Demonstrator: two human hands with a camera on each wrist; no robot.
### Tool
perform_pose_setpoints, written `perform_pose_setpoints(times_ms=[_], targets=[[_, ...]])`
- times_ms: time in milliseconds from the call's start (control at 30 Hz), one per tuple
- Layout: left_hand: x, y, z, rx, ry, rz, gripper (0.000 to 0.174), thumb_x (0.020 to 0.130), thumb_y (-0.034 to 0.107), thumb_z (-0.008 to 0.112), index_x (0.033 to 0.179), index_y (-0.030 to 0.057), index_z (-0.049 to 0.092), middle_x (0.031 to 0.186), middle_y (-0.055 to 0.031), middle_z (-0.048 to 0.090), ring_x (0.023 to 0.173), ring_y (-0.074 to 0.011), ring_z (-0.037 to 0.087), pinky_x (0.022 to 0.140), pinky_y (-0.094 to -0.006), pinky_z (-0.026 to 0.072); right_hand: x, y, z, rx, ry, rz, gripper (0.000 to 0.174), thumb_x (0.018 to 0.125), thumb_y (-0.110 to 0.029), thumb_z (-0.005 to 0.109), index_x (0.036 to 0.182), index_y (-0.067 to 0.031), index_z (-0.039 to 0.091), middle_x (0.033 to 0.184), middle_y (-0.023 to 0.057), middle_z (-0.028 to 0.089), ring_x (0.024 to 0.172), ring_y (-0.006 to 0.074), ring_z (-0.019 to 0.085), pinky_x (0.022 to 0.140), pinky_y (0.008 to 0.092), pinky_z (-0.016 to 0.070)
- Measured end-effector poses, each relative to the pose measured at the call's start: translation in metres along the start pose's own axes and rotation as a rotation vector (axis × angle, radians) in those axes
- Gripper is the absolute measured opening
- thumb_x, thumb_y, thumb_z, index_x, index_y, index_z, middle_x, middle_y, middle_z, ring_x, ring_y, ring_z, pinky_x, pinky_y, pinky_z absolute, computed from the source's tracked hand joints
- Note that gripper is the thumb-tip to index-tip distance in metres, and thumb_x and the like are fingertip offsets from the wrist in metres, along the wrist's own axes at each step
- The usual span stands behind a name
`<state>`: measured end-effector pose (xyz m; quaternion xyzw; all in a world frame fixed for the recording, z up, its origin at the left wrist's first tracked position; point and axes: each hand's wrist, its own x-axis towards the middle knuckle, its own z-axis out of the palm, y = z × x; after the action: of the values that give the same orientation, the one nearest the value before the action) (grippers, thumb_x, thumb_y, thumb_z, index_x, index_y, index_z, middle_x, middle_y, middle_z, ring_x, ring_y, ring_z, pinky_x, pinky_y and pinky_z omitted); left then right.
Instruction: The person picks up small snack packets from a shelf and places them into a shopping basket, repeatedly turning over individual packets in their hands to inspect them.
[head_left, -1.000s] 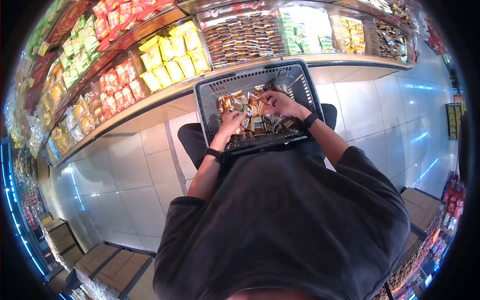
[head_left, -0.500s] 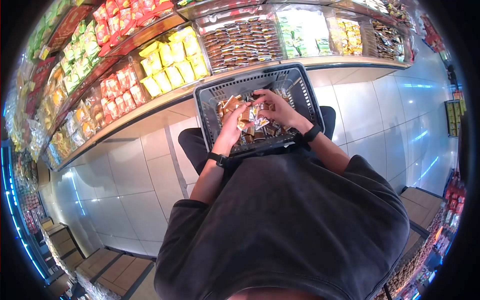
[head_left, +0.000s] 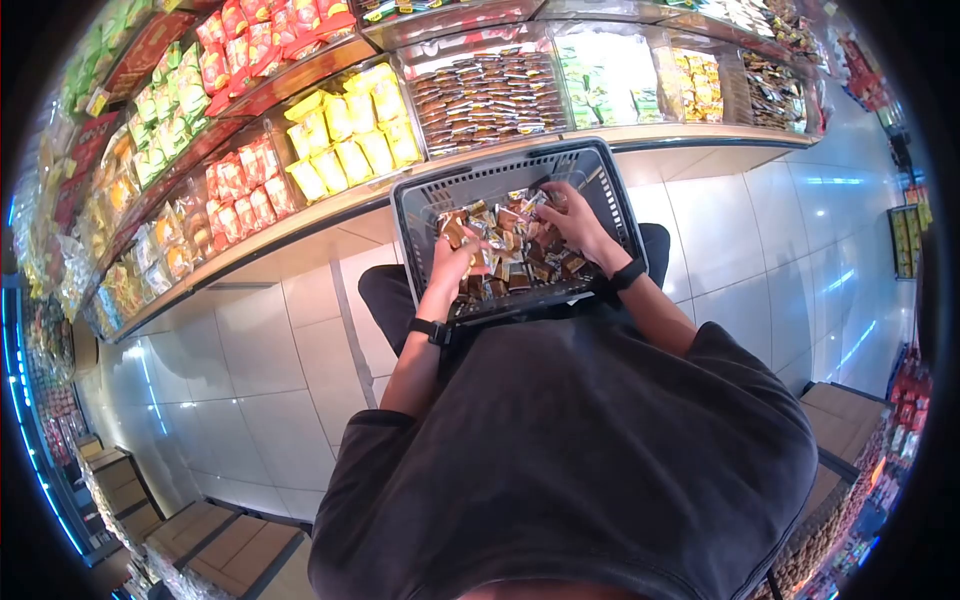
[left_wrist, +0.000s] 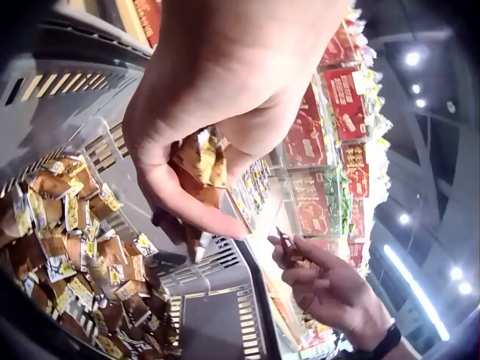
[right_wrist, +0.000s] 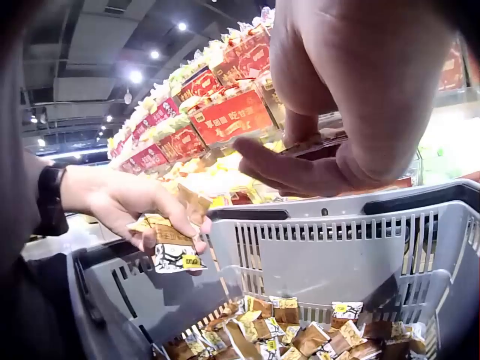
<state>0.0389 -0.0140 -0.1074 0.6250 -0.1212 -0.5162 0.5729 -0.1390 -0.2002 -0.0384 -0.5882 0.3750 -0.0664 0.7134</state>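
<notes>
A grey plastic basket (head_left: pixel 500 160) sits at the person's lap, holding a heap of small brown-and-white snack packets (right_wrist: pixel 300 337). Over the basket's left side, the left hand (head_left: pixel 457 262) grips a few packets (right_wrist: pixel 178 244), which show between thumb and fingers in both wrist views. The right hand (head_left: pixel 582 228) is over the right part of the basket and pinches a dark brown packet (right_wrist: pixel 322 141) between thumb and fingers. In the right wrist view both hands are above the heap. Part of what the left hand grips is hidden by its fingers.
A shelf edge (head_left: pixel 700 128) runs just beyond the basket. Its bins hold stacked brown packets (head_left: pixel 485 95), yellow bags (head_left: pixel 350 130) and red bags (head_left: pixel 245 190). Tiled floor (head_left: pixel 240 350) lies on both sides, with wooden-topped units (head_left: pixel 235 550) behind.
Half a second ago the hands were close together over the heap with packets between them. Since then they have drawn apart, left hand leftward and right hand rightward. The basket appears slightly lower in view.
</notes>
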Motion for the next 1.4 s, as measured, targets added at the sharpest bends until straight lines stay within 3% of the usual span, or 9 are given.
perform_pose_setpoints(times_ms=[167, 400, 567, 633, 667, 967, 1067, 1200, 1400], targets=[[-0.042, 0.034, 0.003, -0.137, -0.352, -0.111, 0.049, 0.093, 0.013, 0.069, 0.137, 0.0186, 0.048, 0.112, -0.0055, 0.071, 0.098, -0.0157, 0.070, 0.067, -0.0304, 0.0592, 0.000, 0.004, 0.001, 0.197, -0.172, 0.062, 0.037, 0.104, -0.015, 0.057, 0.137, 0.0006, 0.049, 0.110, 0.0091, 0.068, 0.085, 0.0146, 0.069, 0.070, 0.0276, 0.0547], [-0.087, 0.079, 0.026, 0.025, -0.856, -0.140, 0.044, 0.092, 0.038, 0.072, 0.120, 0.0065, 0.059, 0.112, -0.0117, 0.068, 0.094, -0.0179, 0.069, 0.062, -0.0311, 0.0603, -0.028, -0.031, 0.003, 0.266, -0.397, 0.019, 0.022, 0.105, -0.008, 0.053, 0.126, -0.0001, 0.054, 0.121, 0.0111, 0.067, 0.112, 0.0236, 0.068, 0.095, 0.0348, 0.0583], [-0.075, 0.086, 0.033, -0.019, -0.939, -0.309, 0.039, 0.098, 0.044, 0.064, 0.112, 0.0079, 0.061, 0.112, -0.0104, 0.068, 0.099, -0.0172, 0.068, 0.059, -0.0303, 0.0593, -0.041, -0.043, 0.009, 0.218, -0.430, -0.057, 0.017, 0.105, -0.010, 0.056, 0.118, -0.0006, 0.055, 0.113, 0.0118, 0.069, 0.095, 0.0205, 0.072, 0.083, 0.0297, 0.0606], [-0.074, 0.087, 0.036, 0.199, -0.930, -0.318, 0.033, 0.104, 0.039, 0.056, 0.106, 0.0074, 0.062, 0.116, -0.0091, 0.068, 0.105, -0.0169, 0.066, 0.072, -0.0329, 0.0594, -0.047, -0.046, 0.009, 0.252, -0.393, -0.055, 0.016, 0.104, -0.011, 0.057, 0.117, -0.0008, 0.055, 0.107, 0.0117, 0.070, 0.088, 0.0191, 0.073, 0.079, 0.0285, 0.0607], [-0.071, 0.060, 0.036, 0.395, -0.994, 0.051, 0.030, 0.106, 0.032, 0.052, 0.108, 0.0038, 0.063, 0.121, -0.0096, 0.068, 0.109, -0.0191, 0.065, 0.092, -0.0349, 0.0537, -0.047, -0.043, 0.006, 0.223, -0.382, -0.047, 0.017, 0.104, -0.012, 0.058, 0.117, -0.0006, 0.055, 0.101, 0.0105, 0.070, 0.083, 0.0175, 0.072, 0.074, 0.0276, 0.0595], [-0.109, 0.075, 0.038, 0.728, -0.895, 0.244, 0.028, 0.098, 0.029, 0.067, 0.102, 0.0016, 0.064, 0.102, -0.0093, 0.069, 0.096, -0.0193, 0.064, 0.087, -0.0321, 0.0491, -0.058, -0.056, 0.010, 0.208, -0.345, -0.085, 0.023, 0.101, -0.013, 0.065, 0.118, 0.0003, 0.055, 0.089, 0.0072, 0.070, 0.075, 0.0134, 0.070, 0.067, 0.0262, 0.0574], [-0.100, 0.051, 0.030, 0.333, -0.731, 0.124, 0.016, 0.098, 0.012, 0.068, 0.093, 0.0007, 0.058, 0.104, -0.0094, 0.068, 0.100, -0.0147, 0.063, 0.089, -0.0303, 0.0493, -0.063, -0.065, 0.014, 0.232, -0.348, -0.113, 0.025, 0.099, -0.009, 0.066, 0.119, 0.0007, 0.055, 0.091, 0.0081, 0.071, 0.076, 0.0127, 0.069, 0.067, 0.0258, 0.0563], [-0.100, 0.085, 0.033, -0.065, -0.429, 0.119, 0.019, 0.104, 0.025, 0.060, 0.099, 0.0068, 0.059, 0.106, -0.0093, 0.069, 0.088, -0.0126, 0.068, 0.052, -0.0227, 0.0475, -0.075, -0.088, 0.023, 0.272, -0.327, -0.163, 0.040, 0.098, -0.005, 0.067, 0.132, 0.0017, 0.048, 0.090, 0.0087, 0.071, 0.074, 0.0115, 0.068, 0.064, 0.0255, 0.0547], [-0.107, 0.142, 0.047, -0.107, -0.181, 0.304, 0.020, 0.102, 0.018, 0.061, 0.090, 0.0028, 0.059, 0.088, -0.0053, 0.065, 0.080, -0.0085, 0.061, 0.057, -0.0239, 0.0465, -0.091, -0.105, 0.047, 0.173, -0.355, -0.293, 0.063, 0.094, -0.006, 0.072, 0.146, -0.0057, 0.039, 0.081, 0.0060, 0.067, 0.063, 0.0109, 0.064, 0.054, 0.0246, 0.0503]])
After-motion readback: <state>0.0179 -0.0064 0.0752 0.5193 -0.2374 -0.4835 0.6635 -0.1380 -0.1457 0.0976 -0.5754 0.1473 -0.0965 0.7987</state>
